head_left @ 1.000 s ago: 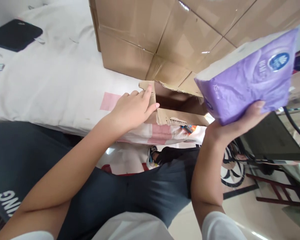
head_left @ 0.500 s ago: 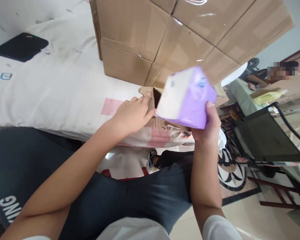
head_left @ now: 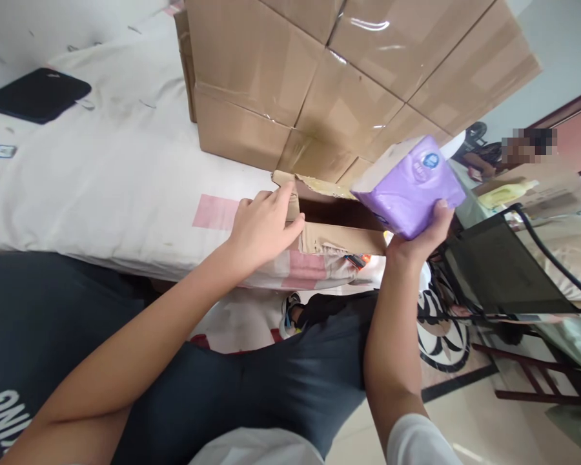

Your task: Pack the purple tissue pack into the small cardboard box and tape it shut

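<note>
one purple tissue pack (head_left: 409, 187) in right hand (head_left: 419, 236)

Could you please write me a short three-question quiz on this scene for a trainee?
1. True or false: the right hand holds a purple tissue pack.
2. What does the left hand grip?
A. the black pouch
B. a flap of the open cardboard box
C. the dark chair
3. On what do the large taped cartons rest?

Key:
1. True.
2. B: thumb and fingers pinch the flap at the box's near left corner.
3. On the white bed sheet, behind the open box.
</note>
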A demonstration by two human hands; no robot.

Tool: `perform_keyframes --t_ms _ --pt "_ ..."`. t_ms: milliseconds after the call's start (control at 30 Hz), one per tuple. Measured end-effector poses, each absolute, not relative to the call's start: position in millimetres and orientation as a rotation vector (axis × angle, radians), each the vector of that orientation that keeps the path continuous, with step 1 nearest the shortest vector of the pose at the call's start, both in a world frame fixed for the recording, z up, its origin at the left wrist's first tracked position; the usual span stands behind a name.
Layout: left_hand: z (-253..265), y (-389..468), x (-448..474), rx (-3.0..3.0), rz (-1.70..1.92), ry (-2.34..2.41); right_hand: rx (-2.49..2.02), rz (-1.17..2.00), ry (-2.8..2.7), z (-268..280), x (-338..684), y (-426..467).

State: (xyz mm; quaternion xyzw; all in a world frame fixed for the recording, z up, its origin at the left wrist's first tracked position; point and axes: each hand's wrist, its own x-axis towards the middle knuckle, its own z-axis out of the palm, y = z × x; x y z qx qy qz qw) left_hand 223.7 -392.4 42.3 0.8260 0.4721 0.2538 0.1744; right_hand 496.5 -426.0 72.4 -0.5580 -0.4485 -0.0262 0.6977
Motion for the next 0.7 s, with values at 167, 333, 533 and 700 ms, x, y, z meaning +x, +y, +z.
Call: perform_keyframes --t_ms 167,333,533,700 --pt "36 -397 227 2.371 0.902 1.381 -1.199 -0.057 -1.082 50 511 -421" --pt "29 -394 226 2.534 1.279 1.309 -1.165 0.043 -0.955 43 516 -416" --pt "25 -377 220 2.864 1.169 0.729 -0.990 0.189 -0.617 55 514 -417" --pt "22 -377 221 2.830 1.162 0.677 -0.847 0.366 -0.511 66 511 -425"
